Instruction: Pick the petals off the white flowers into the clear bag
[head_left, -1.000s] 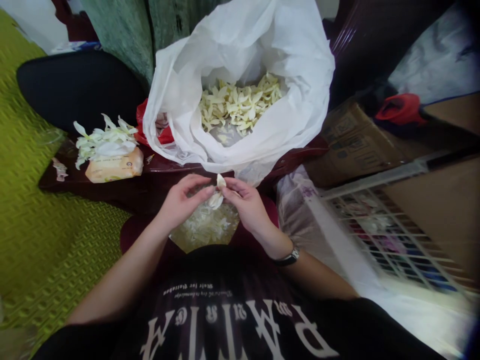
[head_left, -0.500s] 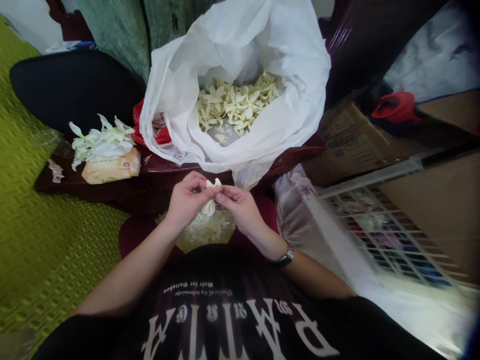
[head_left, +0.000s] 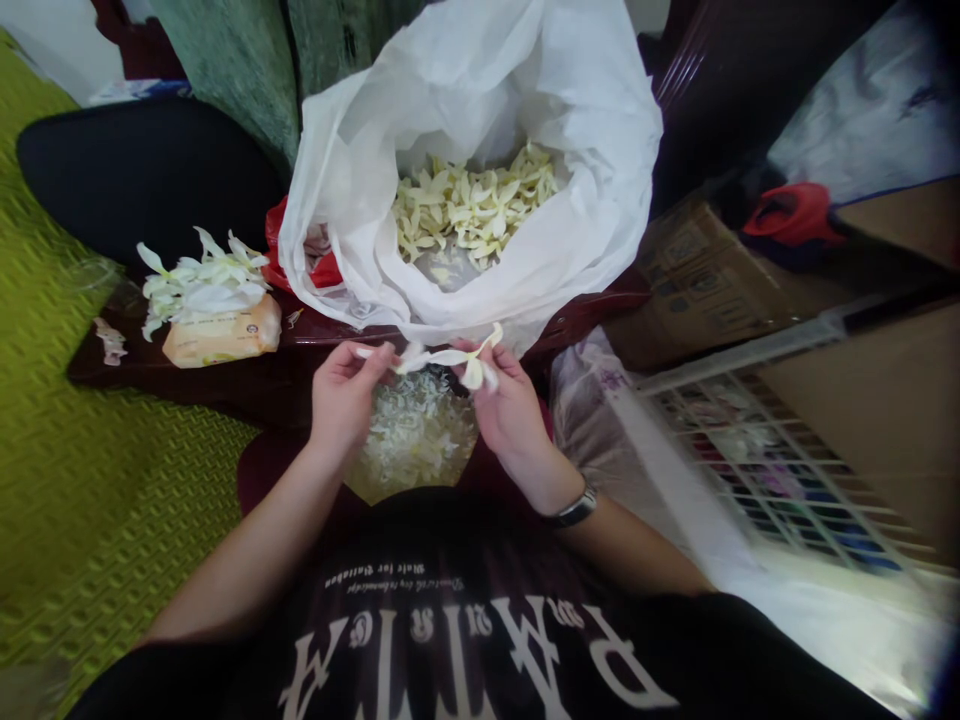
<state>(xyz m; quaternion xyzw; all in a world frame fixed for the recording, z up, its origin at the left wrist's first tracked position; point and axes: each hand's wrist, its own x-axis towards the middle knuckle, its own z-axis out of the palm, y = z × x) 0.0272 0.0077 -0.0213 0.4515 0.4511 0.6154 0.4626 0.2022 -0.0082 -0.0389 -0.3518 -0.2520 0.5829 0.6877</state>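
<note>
My right hand (head_left: 517,415) is closed, pinching a creamy white flower (head_left: 474,370) with curled petals spread out over the fingertips. My left hand (head_left: 345,392) is closed in a pinch on a thin, soft white petal (head_left: 412,357), which stretches toward the flower; whether the two still join I cannot tell. Below my hands, between my knees, a container (head_left: 367,485) holds a heap of loose white petals (head_left: 420,430). Just beyond my hands stands a large white plastic bag (head_left: 592,240), open at the top, with many pale flowers (head_left: 487,210) inside.
Several white flowers (head_left: 202,275) lie on an orange-and-white packet (head_left: 223,335) at the left of the dark red bench (head_left: 300,365). Also around are a red bag (head_left: 277,240), a black chair seat (head_left: 150,180), a cardboard box (head_left: 697,280) and a white wire rack (head_left: 795,480).
My hands were together on one white flower; now they have drawn apart sideways. The flower has opened out in my right hand, and the petal heap below shows more.
</note>
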